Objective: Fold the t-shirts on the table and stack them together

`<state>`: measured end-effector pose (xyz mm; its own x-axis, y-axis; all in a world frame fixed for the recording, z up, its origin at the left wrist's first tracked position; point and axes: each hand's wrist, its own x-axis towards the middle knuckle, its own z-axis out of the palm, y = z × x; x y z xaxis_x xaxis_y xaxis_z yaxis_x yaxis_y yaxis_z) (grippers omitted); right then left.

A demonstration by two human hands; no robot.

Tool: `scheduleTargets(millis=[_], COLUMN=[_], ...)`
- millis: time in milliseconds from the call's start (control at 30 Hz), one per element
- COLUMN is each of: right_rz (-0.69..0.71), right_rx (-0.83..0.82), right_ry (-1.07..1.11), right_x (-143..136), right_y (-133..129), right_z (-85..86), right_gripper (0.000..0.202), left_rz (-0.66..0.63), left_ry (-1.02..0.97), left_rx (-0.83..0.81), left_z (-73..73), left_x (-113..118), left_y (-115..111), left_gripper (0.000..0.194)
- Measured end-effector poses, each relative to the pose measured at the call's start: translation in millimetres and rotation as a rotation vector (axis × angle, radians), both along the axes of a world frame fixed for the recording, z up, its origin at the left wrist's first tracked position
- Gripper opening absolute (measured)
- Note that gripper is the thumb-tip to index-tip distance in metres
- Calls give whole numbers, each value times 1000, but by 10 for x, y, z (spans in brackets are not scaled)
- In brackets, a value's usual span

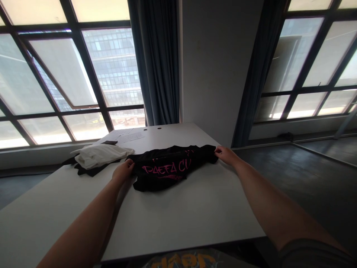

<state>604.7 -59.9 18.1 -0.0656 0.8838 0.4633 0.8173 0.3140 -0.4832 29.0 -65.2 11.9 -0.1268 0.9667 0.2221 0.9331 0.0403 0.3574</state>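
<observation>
A black T-shirt with pink lettering point(164, 171) lies bunched and partly doubled over across the white table point(178, 219). At its left end, my left hand point(124, 169) is closed on the cloth. My right hand point(223, 154) pinches the opposite end near the table's right edge. Between the two hands the cloth is stretched sideways, its lower part drooping toward me on the tabletop. Some of the lettering is hidden in the folds.
Left of the black T-shirt lies a white garment point(100, 154) on top of dark cloth point(89, 171). Sheets of paper point(129, 137) lie at the far end of the table. Windows, a dark curtain point(157, 67) and a wall column point(217, 70) stand beyond.
</observation>
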Motion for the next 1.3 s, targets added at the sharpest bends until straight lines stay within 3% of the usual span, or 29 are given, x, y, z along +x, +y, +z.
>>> scheduleTargets(millis=[167, 267, 400, 500, 567, 633, 833, 1000, 1133, 1233, 1300], right_rz=[30, 185, 609, 692, 641, 569, 461, 606, 623, 611, 613], right_rx=[105, 60, -144, -121, -72, -32, 39, 52, 16, 33, 48], right_ry=[-79, -139, -226, -270, -255, -232, -257, -215, -255, -263, -252], right_x=[-350, -709, -1247, -1544, -1642, -1668, -1594, -1534, -1548, -1603, -1631], right_y=[-32, -181, -495, -609, -582, -505, -341, -343, -354, -360, -366], right_z=[101, 180, 130, -29, -149, -248, -360, -332, -333, -352, -353], right_gripper=[18, 16, 14, 21, 25, 23, 18, 13, 20, 11, 11], left_rz=[-86, -348, -801, -927, -907, -872, -731, -537, -351, -368, -442], left_ry=[-2, -31, 73, 185, 204, 184, 75, 136, 186, 227, 236], left_rx=[154, 199, -65, -159, -159, -137, -42, 139, 228, 163, 114], left_z=[153, 346, 456, 375, 301, 248, 191, 165, 198, 216, 215], left_x=[171, 346, 619, 731, 737, 704, 585, 499, 484, 522, 556], left_y=[-170, -406, -693, -756, -734, -686, -520, -428, -414, -414, -421], left_gripper=[28, 35, 31, 48, 69, 73, 41, 32, 31, 12, 16])
